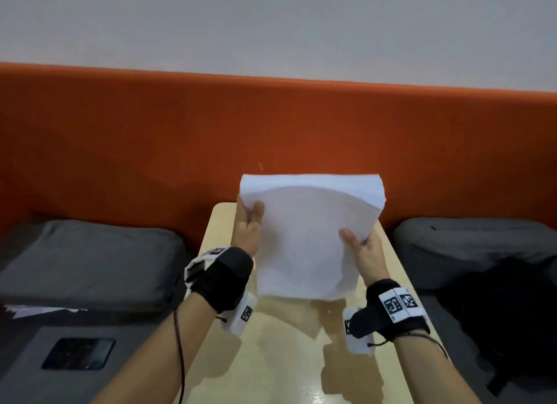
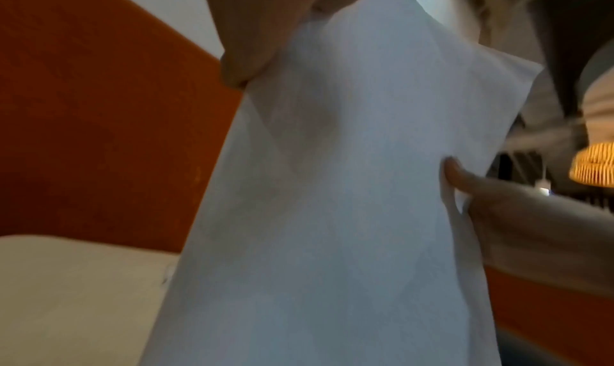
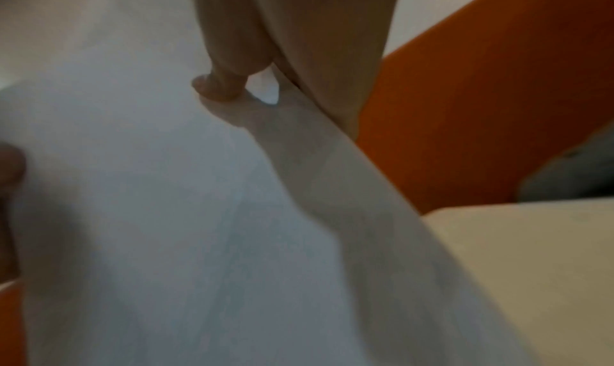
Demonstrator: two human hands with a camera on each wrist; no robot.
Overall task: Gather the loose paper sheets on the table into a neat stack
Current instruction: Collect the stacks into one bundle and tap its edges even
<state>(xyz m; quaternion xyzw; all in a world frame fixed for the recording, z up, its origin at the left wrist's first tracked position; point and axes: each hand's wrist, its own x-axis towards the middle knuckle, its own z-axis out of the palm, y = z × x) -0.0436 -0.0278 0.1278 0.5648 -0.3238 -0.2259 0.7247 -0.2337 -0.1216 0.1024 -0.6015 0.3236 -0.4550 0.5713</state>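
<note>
A stack of white paper sheets [image 1: 307,237] is held upright above the narrow light wooden table [image 1: 271,358], its top edge curling forward. My left hand [image 1: 250,219] grips the stack's left edge, thumb on the near face. My right hand [image 1: 358,243] pinches the right edge lower down, thumb in front. In the left wrist view the sheets [image 2: 349,187] fill the middle, with my left thumb at the top and the right hand [image 2: 498,201] at the far edge. The right wrist view shows the paper [image 3: 149,214] and my right fingertips [image 3: 216,88] pressing on it.
An orange padded backrest [image 1: 150,147] runs behind the table. Grey seat cushions lie on the left [image 1: 90,259] and right [image 1: 467,240]. A black bag [image 1: 512,313] sits on the right seat. A dark phone [image 1: 78,354] and some white paper [image 1: 36,310] lie at the lower left.
</note>
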